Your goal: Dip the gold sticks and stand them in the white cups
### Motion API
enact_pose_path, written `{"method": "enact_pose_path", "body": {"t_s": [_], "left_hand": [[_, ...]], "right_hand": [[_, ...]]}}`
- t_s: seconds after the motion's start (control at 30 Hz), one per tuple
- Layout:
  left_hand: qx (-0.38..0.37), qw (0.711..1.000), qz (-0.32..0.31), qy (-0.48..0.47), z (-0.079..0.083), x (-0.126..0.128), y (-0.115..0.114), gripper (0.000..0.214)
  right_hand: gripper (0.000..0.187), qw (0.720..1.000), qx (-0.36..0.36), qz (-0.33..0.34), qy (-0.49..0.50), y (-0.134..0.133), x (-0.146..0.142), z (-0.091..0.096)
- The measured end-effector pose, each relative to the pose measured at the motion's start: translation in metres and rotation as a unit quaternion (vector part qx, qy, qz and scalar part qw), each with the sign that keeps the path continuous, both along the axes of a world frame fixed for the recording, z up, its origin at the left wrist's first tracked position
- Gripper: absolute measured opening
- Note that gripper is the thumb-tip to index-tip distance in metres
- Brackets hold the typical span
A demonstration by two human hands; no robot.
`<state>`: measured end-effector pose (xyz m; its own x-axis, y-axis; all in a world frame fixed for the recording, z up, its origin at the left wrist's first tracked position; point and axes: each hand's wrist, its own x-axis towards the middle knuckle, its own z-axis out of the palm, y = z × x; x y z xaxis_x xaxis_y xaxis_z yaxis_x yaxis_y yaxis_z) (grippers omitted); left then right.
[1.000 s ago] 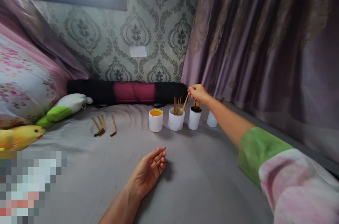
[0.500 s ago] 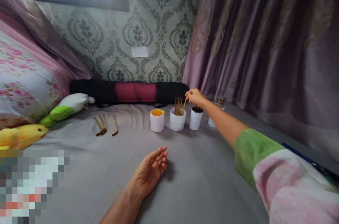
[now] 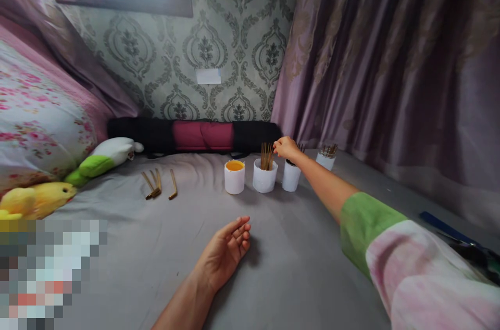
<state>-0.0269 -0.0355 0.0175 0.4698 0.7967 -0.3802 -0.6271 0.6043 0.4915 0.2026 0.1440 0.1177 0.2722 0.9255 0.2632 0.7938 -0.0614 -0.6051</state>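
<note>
My right hand (image 3: pixel 286 148) is raised over the right side of a white cup (image 3: pixel 264 182) that holds several thin brown sticks (image 3: pixel 266 156). Its fingers are bent close together right beside the stick tops, and whatever they may pinch is hidden. Lower down, my left hand (image 3: pixel 230 246) rests on its side on the grey sheet, fingers loosely curled and apart from the thumb, holding nothing. Left of the stick cup stands a white cup with an orange-yellow top (image 3: pixel 235 179). Another white cup (image 3: pixel 290 180), partly behind my right wrist, has thin sticks in it.
Farther back right, a fourth white cup (image 3: pixel 325 162) holds short sticks. Several bent brown pieces (image 3: pixel 155 184) lie on the sheet (image 3: pixel 312 267) at left. A black and maroon roll (image 3: pixel 203 135) lies along the wall. Plush toys (image 3: pixel 42 197) are at left, a dark blue object (image 3: pixel 449 228) at right.
The orange stick pinched in my right hand no longer shows; the hand has shifted slightly down over the cup. My left hand keeps its pose. The view has turned slightly left.
</note>
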Motion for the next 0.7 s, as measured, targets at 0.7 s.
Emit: {"method": "enact_pose_path", "body": {"t_s": [0.7], "left_hand": [[0.000, 1.000, -0.002, -0.004, 0.000, 0.001, 0.001, 0.024]], "right_hand": [[0.030, 0.999, -0.033, -0.024, -0.006, 0.013, -0.001, -0.010]]}}
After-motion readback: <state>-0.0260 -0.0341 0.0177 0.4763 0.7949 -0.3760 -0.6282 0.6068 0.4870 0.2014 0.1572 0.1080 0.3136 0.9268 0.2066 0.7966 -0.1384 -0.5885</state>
